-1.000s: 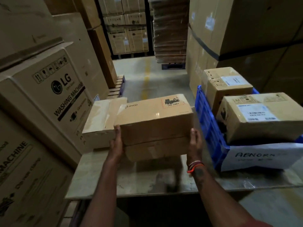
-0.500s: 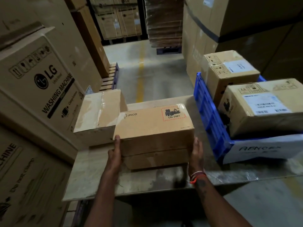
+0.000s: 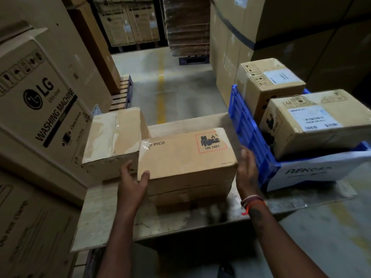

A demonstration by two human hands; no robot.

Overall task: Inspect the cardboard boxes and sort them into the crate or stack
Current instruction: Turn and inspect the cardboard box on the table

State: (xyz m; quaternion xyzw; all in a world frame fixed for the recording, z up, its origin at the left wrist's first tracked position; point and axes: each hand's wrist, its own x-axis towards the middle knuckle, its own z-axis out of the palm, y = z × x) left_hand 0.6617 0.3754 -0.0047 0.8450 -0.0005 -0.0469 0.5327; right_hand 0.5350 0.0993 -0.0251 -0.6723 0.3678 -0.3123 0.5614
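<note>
On the counter (image 3: 112, 217), just left of the crate (image 3: 249, 141), the PICO box (image 3: 186, 157) sits atop a second box (image 3: 188, 195). The left hand (image 3: 132, 183) grips its corner; the right hand (image 3: 246, 173) lies flat on its end. Uneven pressure could slide it off.

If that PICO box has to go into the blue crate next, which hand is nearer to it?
The right hand. It rests flat against the end of the PICO box that faces the blue crate, right beside the crate's wall. The left hand holds the far end, by the taped box.
</note>
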